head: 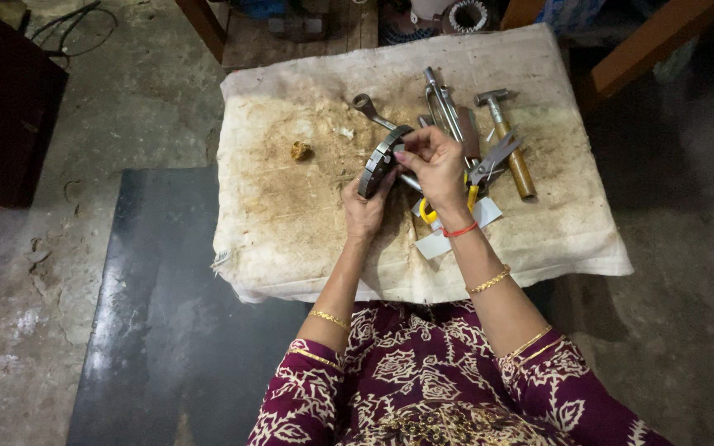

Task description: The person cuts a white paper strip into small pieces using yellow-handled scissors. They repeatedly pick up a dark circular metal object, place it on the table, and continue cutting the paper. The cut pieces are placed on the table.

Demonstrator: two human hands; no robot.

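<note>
Two forearms in patterned maroon sleeves rise from the bottom of the frame, each with thin gold bangles, and the right wrist also carries a red thread. Just above them, near the middle of the frame, the left hand point(365, 211) cups the lower end of a dark, toothed metal ring point(380, 158) from below, its fingers wrapped around the ring's edge. The right hand point(437, 165) meets the ring's upper end from the right, its fingertips closed on the rim. The ring is held on edge, tilted, just above a stained cloth point(291, 223) that covers the work surface. Under and just right of the right hand lie yellow-handled pliers point(456, 202) on white paper scraps point(444, 235). Farther up and right rests a wooden-handled hammer point(510, 144), with a spanner point(371, 110) at upper centre and more metal tools point(444, 103) bunched between them. A small yellowish lump point(300, 150) sits alone on the cloth, left of the ring. A dark mat point(167, 314) covers the floor at lower left.
</note>
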